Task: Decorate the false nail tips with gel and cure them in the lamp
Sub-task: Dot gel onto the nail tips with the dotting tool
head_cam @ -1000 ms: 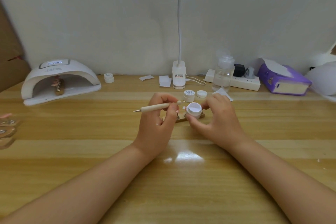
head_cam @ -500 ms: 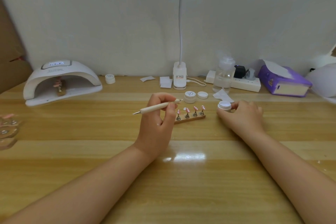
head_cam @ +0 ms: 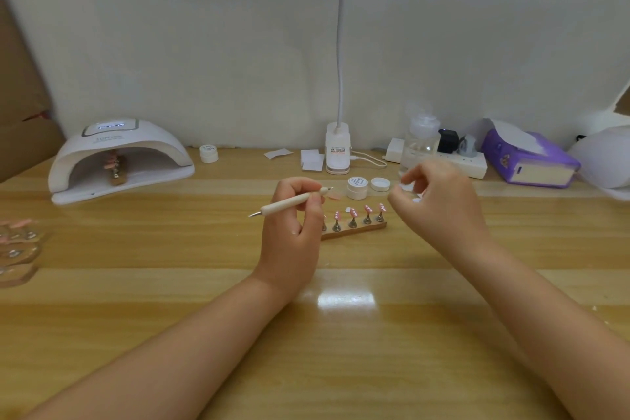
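Observation:
My left hand [head_cam: 293,228] grips a cream dotting pen [head_cam: 289,203], its metal point aimed left, just left of a wooden nail stand [head_cam: 354,231]. Several pink nail tips [head_cam: 367,210] stand on that stand's metal posts. My right hand [head_cam: 439,204] hovers blurred at the stand's right end, fingers loosely curled and nothing clearly held. A white bit of a small jar [head_cam: 416,200] shows under it. A labelled gel jar [head_cam: 357,187] and a loose lid [head_cam: 380,183] sit behind the stand. The white curing lamp [head_cam: 119,160] at far left holds another nail stand [head_cam: 116,170].
Along the wall stand a desk lamp base [head_cam: 337,153], a clear pump bottle [head_cam: 422,140], a power strip [head_cam: 474,165], a purple tissue box [head_cam: 531,160] and a small white jar [head_cam: 208,153]. More nail stands [head_cam: 17,249] lie at the left edge.
My right hand carried the white jar from the stand to the right, set it down and has lifted off it. My left hand kept the pen almost still.

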Demonstrator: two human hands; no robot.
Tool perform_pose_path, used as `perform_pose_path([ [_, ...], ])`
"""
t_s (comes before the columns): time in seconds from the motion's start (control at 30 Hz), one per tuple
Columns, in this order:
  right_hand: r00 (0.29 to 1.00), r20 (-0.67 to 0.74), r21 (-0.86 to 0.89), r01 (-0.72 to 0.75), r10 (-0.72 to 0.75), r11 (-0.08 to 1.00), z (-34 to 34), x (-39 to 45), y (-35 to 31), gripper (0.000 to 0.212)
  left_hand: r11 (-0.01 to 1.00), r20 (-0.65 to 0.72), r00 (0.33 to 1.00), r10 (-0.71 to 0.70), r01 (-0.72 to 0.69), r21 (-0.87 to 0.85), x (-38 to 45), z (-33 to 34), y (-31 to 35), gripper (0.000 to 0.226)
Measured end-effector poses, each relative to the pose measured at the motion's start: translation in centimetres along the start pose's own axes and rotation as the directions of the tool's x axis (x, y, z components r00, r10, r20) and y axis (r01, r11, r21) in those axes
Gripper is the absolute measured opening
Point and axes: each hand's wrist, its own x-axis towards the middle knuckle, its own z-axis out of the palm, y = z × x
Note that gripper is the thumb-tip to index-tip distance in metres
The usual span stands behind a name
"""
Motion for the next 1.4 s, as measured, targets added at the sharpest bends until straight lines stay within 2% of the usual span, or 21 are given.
perform_pose_path([
  [0.07, 0.995, 0.101, 0.098, -0.011, 0.001, 0.995, 0.1, -0.3, -1.5, 0.014, 0.999, -0.005, 1.000, -0.023, 0.023, -0.023, 0.1, -0.1, -0.2, 0.010],
  [0.13, 0.970, 0.245, 0.108, -0.022, -0.006, 0.994, 0.8, -0.7, -2.6, 0.017, 0.999, -0.007, 1.000, -0.024, 0.023, -0.037, 0.2, -0.1, -0.3, 0.009],
  [0.2, 0.929, 0.370, 0.013, -0.006, 0.001, 1.000, 1.7, -1.0, -3.1, 0.022, 0.999, -0.009, 1.000, -0.013, 0.013, -0.035, 0.3, -0.1, -0.3, 0.010],
  [0.3, 0.893, 0.449, -0.118, 0.033, 0.024, 0.992, 2.6, -1.0, -3.4, 0.029, 0.999, -0.008, 1.000, -0.012, 0.012, -0.035, 0.3, -0.1, -0.4, 0.009],
  [0.47, 0.910, 0.410, -0.142, -0.008, 0.066, 0.990, 3.5, -2.0, -3.3, 0.027, 0.999, -0.007, 1.000, -0.008, 0.008, -0.031, 0.3, -0.1, -0.5, 0.008],
  [0.6, 0.947, 0.319, -0.152, 0.017, 0.032, 0.988, 4.1, -2.7, -3.2, 0.031, 1.000, 0.001, 1.000, 0.006, -0.005, -0.022, 0.3, -0.1, -0.5, 0.008],
  [0.9, 0.923, 0.375, -0.173, -0.019, 0.084, 0.985, 4.8, -2.9, -3.6, 0.036, 1.000, -0.011, 1.000, -0.010, 0.010, -0.009, 0.3, 0.0, -0.8, 0.007],
  [1.07, 0.932, 0.350, -0.166, -0.039, 0.096, 0.985, 4.7, -3.0, -3.6, 0.034, 0.999, 0.003, 1.000, -0.014, 0.014, -0.029, 0.2, 0.0, -0.7, 0.007],
  [1.2, 0.937, 0.346, -0.219, 0.025, 0.053, 0.975, 4.6, -3.3, -3.9, 0.034, 1.000, -0.007, 1.000, -0.011, 0.011, -0.022, 0.3, 0.0, -0.7, 0.007],
  [1.3, 0.946, 0.324, -0.156, 0.055, -0.002, 0.986, 4.6, -3.7, -4.5, 0.034, 1.000, -0.005, 1.000, -0.001, 0.001, -0.025, 0.3, 0.1, -0.7, 0.007],
  [1.4, 0.925, 0.380, -0.185, 0.059, 0.016, 0.981, 4.9, -3.8, -5.3, 0.038, 1.000, -0.001, 1.000, 0.000, 0.000, -0.029, 0.3, 0.2, -0.7, 0.007],
])
